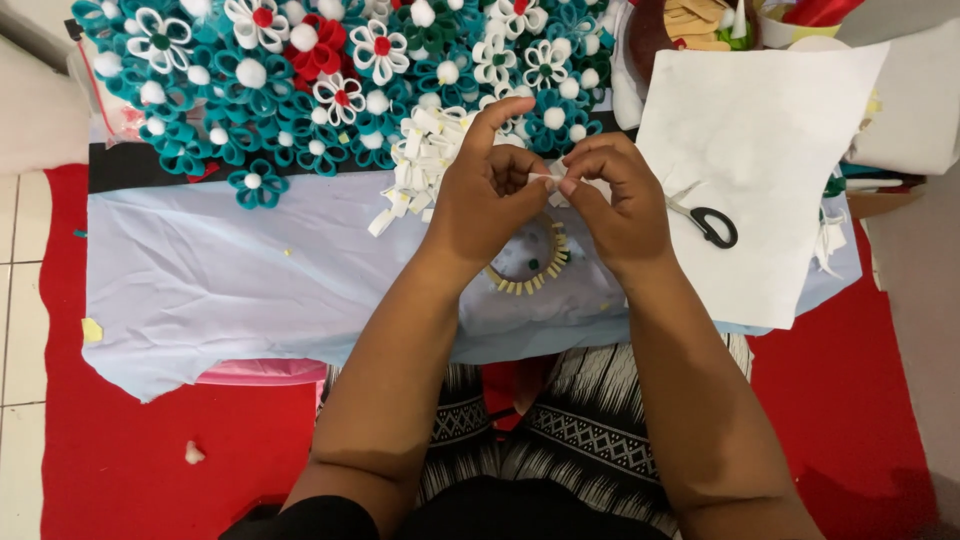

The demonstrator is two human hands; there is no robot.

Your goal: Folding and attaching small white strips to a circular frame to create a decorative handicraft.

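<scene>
White felt, a small folded strip, was pinched between both hands above the middle of the bench when I checked the head view. The left hand had thumb and forefinger closed on one end of the strip, the forefinger arched high over it; the right hand had its fingers curled tight on the other end. Both grips were fully closed, with nothing else held.

Directly beneath the hands lay a ring of small cream petals on the pale blue cloth covering the bench. A loose heap of white folded petals sat just left of the hands, touching the bank of finished teal, white and red flowers along the far edge. Black-handled scissors rested on a white sheet to the right, near the right hand but apart from it.

My assessment: the strip would be very light, soft and limp, liable to unfold if released, and not fragile. It would best be held at the folded ends, with fingertips only and firm pressure.
</scene>
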